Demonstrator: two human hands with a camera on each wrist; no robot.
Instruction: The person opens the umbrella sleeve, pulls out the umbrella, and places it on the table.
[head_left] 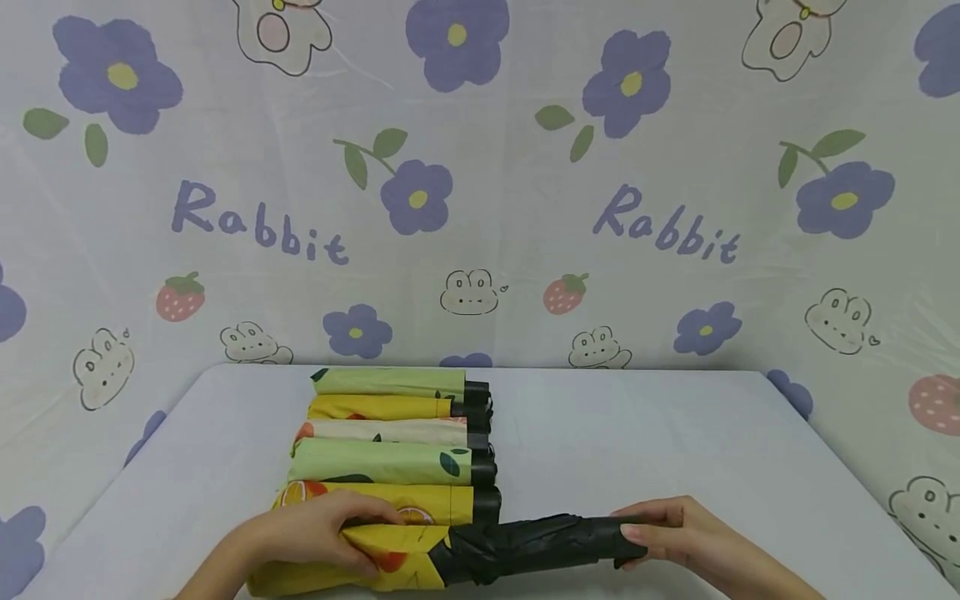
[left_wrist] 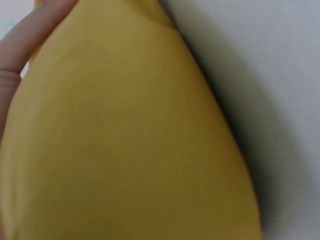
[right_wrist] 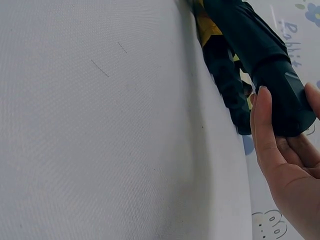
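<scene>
In the head view a folded black umbrella [head_left: 543,546] lies across the front, its left end inside a yellow fruit-print sleeve [head_left: 408,562]. My left hand [head_left: 318,529] grips the sleeve from above, thumb on the near side. Yellow cloth [left_wrist: 130,125] fills most of the left wrist view, with a finger along its left edge. At the other end, my right hand [head_left: 678,533] holds the umbrella's black handle between thumb and fingers. Seen from the right wrist, the handle [right_wrist: 282,95] sits between the fingertips, tilted, above the white tabletop.
Behind the hands, several sleeved umbrellas lie side by side, handles to the right: a yellow one [head_left: 450,502] nearest, then a green one [head_left: 382,461], a cream one [head_left: 405,431] and others. They rest on a white table [head_left: 637,442]. A printed cloth [head_left: 480,167] hangs behind it.
</scene>
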